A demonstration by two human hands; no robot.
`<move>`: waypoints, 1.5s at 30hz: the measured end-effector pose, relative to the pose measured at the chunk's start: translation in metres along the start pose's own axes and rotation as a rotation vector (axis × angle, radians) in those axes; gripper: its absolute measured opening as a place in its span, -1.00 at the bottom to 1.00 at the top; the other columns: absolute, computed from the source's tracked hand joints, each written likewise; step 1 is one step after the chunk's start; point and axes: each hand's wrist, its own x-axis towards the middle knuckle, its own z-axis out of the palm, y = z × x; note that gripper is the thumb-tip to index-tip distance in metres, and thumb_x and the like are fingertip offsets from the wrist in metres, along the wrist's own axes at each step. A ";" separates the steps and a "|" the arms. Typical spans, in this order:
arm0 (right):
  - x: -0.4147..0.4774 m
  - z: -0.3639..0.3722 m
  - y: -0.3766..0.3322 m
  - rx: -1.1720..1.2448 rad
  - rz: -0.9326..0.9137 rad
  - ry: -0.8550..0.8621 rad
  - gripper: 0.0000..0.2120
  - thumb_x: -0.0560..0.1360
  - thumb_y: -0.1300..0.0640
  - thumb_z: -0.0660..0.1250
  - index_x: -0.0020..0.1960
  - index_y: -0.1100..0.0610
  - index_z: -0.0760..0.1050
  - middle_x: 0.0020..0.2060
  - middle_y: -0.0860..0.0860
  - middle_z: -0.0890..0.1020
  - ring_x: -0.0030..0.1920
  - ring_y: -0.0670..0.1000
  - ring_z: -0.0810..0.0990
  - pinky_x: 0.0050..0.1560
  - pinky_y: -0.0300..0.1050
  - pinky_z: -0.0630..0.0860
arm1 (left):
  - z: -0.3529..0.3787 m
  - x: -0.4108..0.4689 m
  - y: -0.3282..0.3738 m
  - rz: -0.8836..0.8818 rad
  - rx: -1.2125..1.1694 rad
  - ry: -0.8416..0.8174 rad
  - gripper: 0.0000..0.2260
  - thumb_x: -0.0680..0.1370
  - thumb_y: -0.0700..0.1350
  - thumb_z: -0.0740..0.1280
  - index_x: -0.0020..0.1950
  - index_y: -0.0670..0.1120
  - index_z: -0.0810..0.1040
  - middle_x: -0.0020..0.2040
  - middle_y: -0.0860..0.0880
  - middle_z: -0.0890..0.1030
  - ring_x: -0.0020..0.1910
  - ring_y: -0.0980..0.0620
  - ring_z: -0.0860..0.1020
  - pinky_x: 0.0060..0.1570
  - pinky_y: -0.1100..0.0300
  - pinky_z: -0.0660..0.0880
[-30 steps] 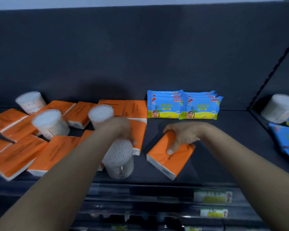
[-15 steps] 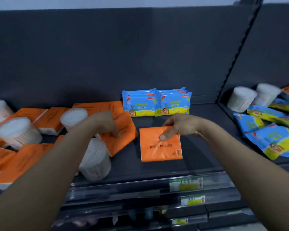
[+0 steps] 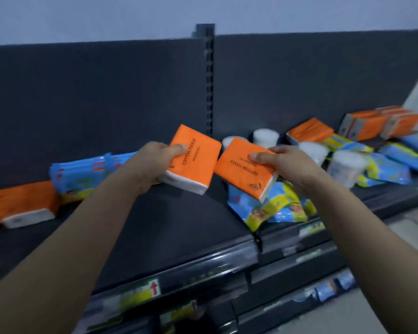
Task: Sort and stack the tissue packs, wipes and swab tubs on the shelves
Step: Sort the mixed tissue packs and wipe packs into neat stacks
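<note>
tissue packs in hand: two, both orange, one per hand, both up in the air over the shelf deck [image 3: 169,227], in front of the slotted post [image 3: 209,80] where two bays meet. left hand [image 3: 152,162] grips the left pack [image 3: 196,162], thumb pressed on the orange face, fingers curled underneath. right hand [image 3: 285,162] grips the right pack [image 3: 244,172], thumb on top, fingers wrapped round the far edge. near corners of the two packs are just beside each other, cannot tell if touching.

writing: both read "cotton tissue" in dark print. a smaller line beside it is too small to read. small logo near the right pack's low corner, unreadable.

orientation: left pack long axis runs near-to-far, tilted a bit right, white end toward the camera, print reading upward. right pack long axis runs from left down to the right, print upside down, white side facing lower right.

other counts: swab tubs [image 3: 345,167] four, white, on the right bay, one half hidden behind the right pack. blue wipes row [image 3: 82,174] standing on the left bay, count blurred. loose wipes [image 3: 263,208] scattered on the right bay, at least five. orange pile [image 3: 19,203] far left, blurred, count unclear. one loose orange pack [image 3: 309,131] behind the tubs, a stacked orange group [image 3: 377,124] far right at the back. price labels [image 3: 140,292] on the shelf edge, unreadable.
</note>
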 end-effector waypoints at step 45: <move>0.215 -0.566 0.144 0.039 -0.085 0.404 -0.70 0.38 0.27 0.45 0.08 0.08 0.55 -0.21 -0.07 0.60 -0.30 -0.19 0.55 -0.32 -0.39 0.46 | 0.585 0.289 0.223 0.415 0.657 -0.130 -0.60 0.44 0.05 0.41 0.27 0.12 0.49 0.09 0.00 0.35 0.25 -0.22 0.23 0.31 -0.14 0.23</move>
